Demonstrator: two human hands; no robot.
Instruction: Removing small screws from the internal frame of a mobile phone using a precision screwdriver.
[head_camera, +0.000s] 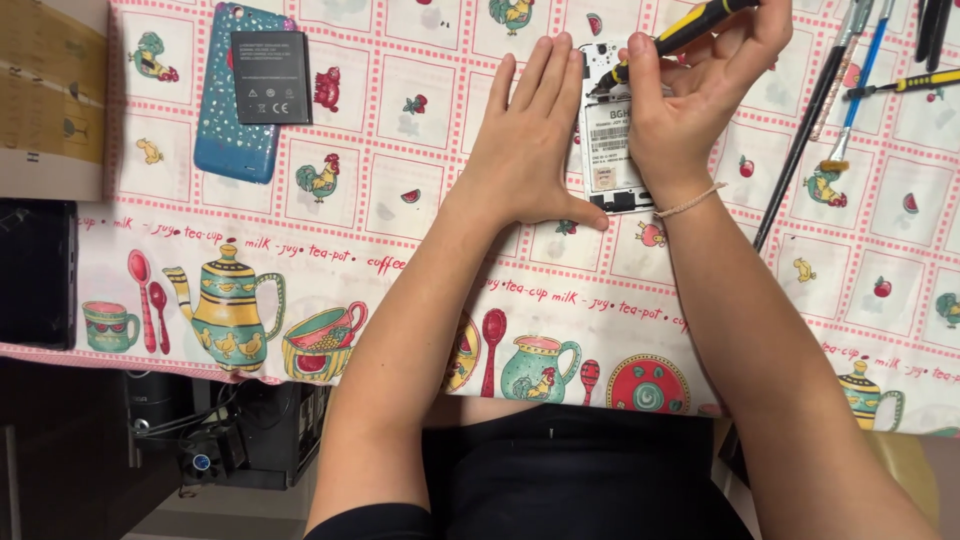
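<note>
Your left hand (530, 150) lies flat, fingers released and stretched out, pressing beside the opened phone (610, 150) at the upper middle of the frame; your right hand (700, 90) has its fingers clenched round the yellow-and-black screwdriver (690, 28), its tip down near the phone's top edge. I judge that you are working a small screw, so keep the driver upright over the screw head, press straight down and turn slowly, and let the left hand stop the phone sliding on the cloth.

The phone's white inner frame is hard plastic with a paper label; the tablecloth (400, 230) over the bench looks smooth and slippery, printed with roosters, teapots and cups. At upper left a speckled blue back cover (225, 125) lies with a flat black battery (271, 77) on top. At upper right lie thin tools, including a small brush (850, 110).
</note>
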